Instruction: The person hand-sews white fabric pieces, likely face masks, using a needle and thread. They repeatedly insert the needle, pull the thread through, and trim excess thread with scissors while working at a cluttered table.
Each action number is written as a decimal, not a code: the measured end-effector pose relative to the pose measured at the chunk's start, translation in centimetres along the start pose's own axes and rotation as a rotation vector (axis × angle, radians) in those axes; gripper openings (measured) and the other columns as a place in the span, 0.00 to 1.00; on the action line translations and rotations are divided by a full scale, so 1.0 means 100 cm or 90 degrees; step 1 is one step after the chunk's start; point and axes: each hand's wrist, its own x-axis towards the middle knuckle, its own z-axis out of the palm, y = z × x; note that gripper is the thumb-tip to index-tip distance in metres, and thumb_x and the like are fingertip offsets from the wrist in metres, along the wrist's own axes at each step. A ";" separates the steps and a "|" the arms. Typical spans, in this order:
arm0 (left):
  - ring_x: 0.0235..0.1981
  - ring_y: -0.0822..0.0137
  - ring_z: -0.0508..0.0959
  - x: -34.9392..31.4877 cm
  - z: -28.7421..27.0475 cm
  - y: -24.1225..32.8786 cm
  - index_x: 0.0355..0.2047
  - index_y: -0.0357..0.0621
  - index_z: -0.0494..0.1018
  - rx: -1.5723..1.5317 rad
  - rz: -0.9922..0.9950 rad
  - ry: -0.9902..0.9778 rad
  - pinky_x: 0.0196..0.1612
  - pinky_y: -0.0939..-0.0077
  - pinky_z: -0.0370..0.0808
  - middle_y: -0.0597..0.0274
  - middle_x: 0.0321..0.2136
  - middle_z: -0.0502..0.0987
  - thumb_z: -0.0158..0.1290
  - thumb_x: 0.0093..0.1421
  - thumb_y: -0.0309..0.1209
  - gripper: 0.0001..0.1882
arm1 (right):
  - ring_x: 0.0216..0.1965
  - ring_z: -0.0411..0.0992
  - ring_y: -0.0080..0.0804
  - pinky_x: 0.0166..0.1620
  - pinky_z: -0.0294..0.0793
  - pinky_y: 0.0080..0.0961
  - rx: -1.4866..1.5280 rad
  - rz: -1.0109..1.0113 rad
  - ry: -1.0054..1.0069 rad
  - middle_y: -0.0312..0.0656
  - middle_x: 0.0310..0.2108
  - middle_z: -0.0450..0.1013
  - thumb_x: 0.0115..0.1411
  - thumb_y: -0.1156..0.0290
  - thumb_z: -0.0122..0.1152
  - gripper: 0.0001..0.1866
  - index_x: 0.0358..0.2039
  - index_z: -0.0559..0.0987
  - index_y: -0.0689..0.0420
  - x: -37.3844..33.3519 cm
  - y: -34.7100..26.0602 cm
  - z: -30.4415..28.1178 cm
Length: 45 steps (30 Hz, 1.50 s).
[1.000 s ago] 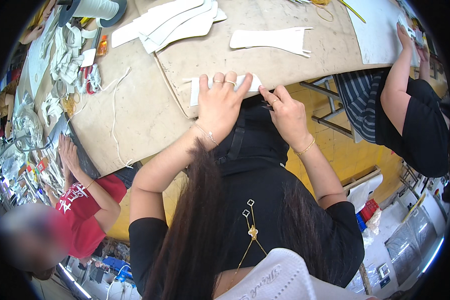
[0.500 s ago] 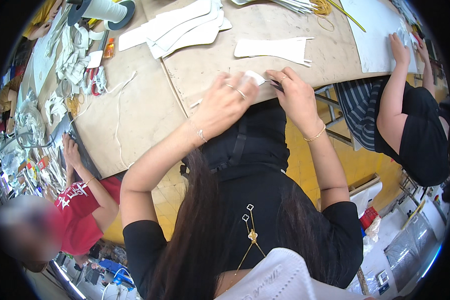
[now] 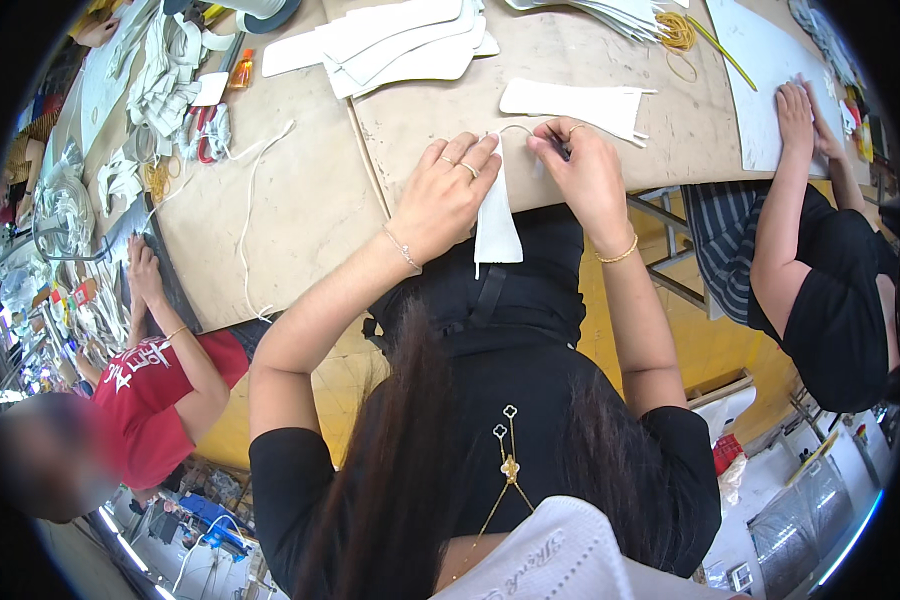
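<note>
My left hand (image 3: 442, 195) pinches the upper end of a narrow white fabric piece (image 3: 499, 230), which hangs over the table's near edge in front of my waist. From that end a thin white cord (image 3: 515, 127) arches across to my right hand (image 3: 588, 180). The right fingers are closed on the cord and on a small dark tool (image 3: 561, 150), mostly hidden in the hand, so its kind is unclear. Just beyond my right hand lies another white fabric piece (image 3: 568, 102) with cord ends sticking out at its right side.
White fabric pieces (image 3: 405, 50) lie stacked farther back. Loose cord (image 3: 248, 215), red-handled scissors (image 3: 206, 135), an orange bottle (image 3: 241, 70) and a spool (image 3: 260, 12) are at left. Yellowish elastic bands (image 3: 677, 35) lie at back right. Co-workers sit on both sides.
My left hand has moved slightly right and downward, and the fabric piece now hangs below it. A cord arch now shows between my hands; the dark tool is more hidden.
</note>
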 end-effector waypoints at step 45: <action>0.53 0.60 0.72 -0.003 -0.007 -0.024 0.47 0.52 0.79 -0.052 -0.010 -0.004 0.56 0.62 0.66 0.68 0.51 0.77 0.62 0.55 0.35 0.17 | 0.25 0.75 0.38 0.28 0.75 0.33 -0.205 -0.206 0.096 0.39 0.29 0.70 0.53 0.76 0.69 0.19 0.47 0.84 0.51 -0.049 -0.020 0.038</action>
